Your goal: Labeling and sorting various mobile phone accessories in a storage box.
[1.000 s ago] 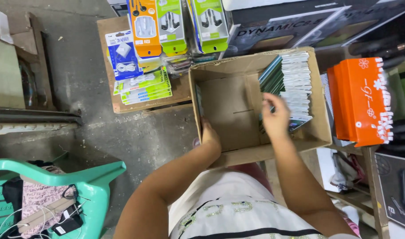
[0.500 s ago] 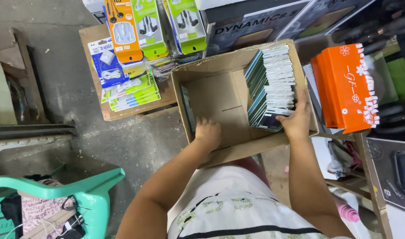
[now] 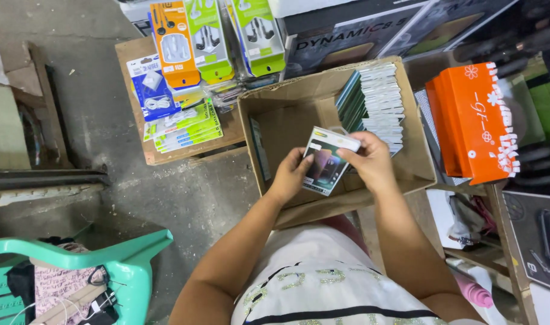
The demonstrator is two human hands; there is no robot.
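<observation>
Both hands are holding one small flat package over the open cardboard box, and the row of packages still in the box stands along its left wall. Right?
Not quite. In the head view the row of packages stands along the right wall of the cardboard box. The rest holds: left hand and right hand hold one flat package over it.

1. Looking like a small electronics-accessory shop or its stockroom.
2. Showing blister-packed earphones point(image 3: 210, 37) and charger cables point(image 3: 151, 90) heaped on a flat carton point(image 3: 136, 57).
3. Holding rows of identical small boxes point(image 3: 380, 99) inside an open cardboard box point(image 3: 419, 162).
4. Standing on bare concrete floor point(image 3: 94, 72), beside a green plastic chair point(image 3: 124, 265).
</observation>
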